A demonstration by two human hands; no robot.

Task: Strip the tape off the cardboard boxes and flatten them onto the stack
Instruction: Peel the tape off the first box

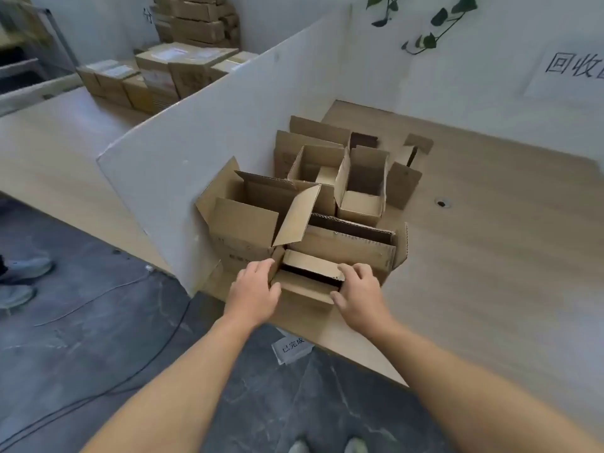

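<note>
At the near edge of the bench (pixel 490 256) a small open box (pixel 305 260) is held from both ends. The left grip (pixel 253 291) is wrapped round its left side, and the right grip (pixel 359 294) is curled over its right flap. Just behind it, larger opened boxes (pixel 248 220) crowd against the white divider (pixel 196 142).
</note>
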